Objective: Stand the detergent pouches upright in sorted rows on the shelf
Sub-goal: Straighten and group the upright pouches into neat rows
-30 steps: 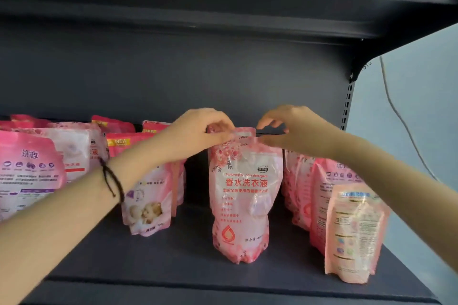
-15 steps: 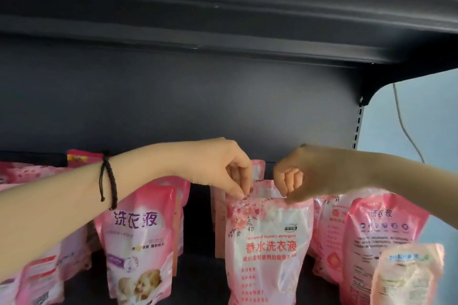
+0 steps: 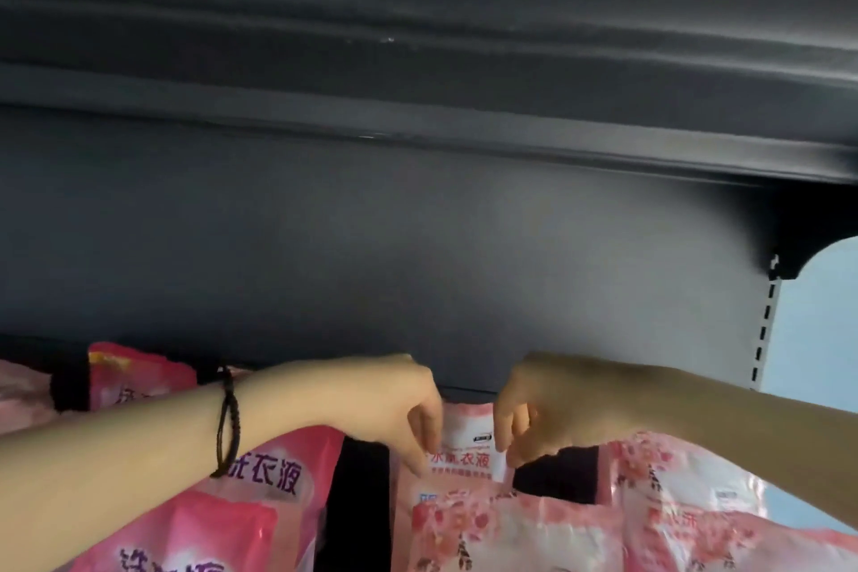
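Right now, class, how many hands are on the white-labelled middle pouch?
2. The left hand holds the white-labelled pouch at its left edge; the right hand holds its right edge. No other hand shows.

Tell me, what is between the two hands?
The top of a pink pouch, in the head view; the left hand and right hand seem to pinch its edges.

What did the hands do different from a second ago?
Both hands left the front pink blossom-print plastic pouch and reached back. The left hand and right hand now pinch the side edges of the pink-and-white pouch behind it. The pink pouch on the left stayed upright.
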Demonstrator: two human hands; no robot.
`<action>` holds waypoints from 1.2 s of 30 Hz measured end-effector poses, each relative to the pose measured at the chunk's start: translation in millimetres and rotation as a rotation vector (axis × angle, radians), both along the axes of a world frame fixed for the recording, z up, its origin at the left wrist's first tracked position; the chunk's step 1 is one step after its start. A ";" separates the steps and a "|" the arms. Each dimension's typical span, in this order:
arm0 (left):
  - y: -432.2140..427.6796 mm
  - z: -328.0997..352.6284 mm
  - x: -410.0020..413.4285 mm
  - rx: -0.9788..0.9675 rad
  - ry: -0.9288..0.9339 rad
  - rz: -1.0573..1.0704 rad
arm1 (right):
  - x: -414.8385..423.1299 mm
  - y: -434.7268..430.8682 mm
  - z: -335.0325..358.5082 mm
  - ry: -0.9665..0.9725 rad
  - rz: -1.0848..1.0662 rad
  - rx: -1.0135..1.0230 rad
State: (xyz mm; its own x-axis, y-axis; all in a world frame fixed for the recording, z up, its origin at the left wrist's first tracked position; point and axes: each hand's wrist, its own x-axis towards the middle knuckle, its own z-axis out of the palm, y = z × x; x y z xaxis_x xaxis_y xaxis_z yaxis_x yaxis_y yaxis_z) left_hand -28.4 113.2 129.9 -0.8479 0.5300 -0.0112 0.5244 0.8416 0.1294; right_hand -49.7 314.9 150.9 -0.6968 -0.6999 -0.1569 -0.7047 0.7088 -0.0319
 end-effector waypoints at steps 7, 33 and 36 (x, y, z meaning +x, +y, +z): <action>13.8 -19.0 -13.4 -0.154 0.026 0.096 | -18.0 -10.0 -26.2 -0.026 0.009 0.101; -101.9 44.3 132.2 1.344 0.357 0.204 | 114.8 -96.8 27.4 -0.265 -0.049 -1.327; -126.7 42.5 156.0 1.398 0.377 0.160 | 146.6 -129.0 22.2 -0.148 -0.078 -1.424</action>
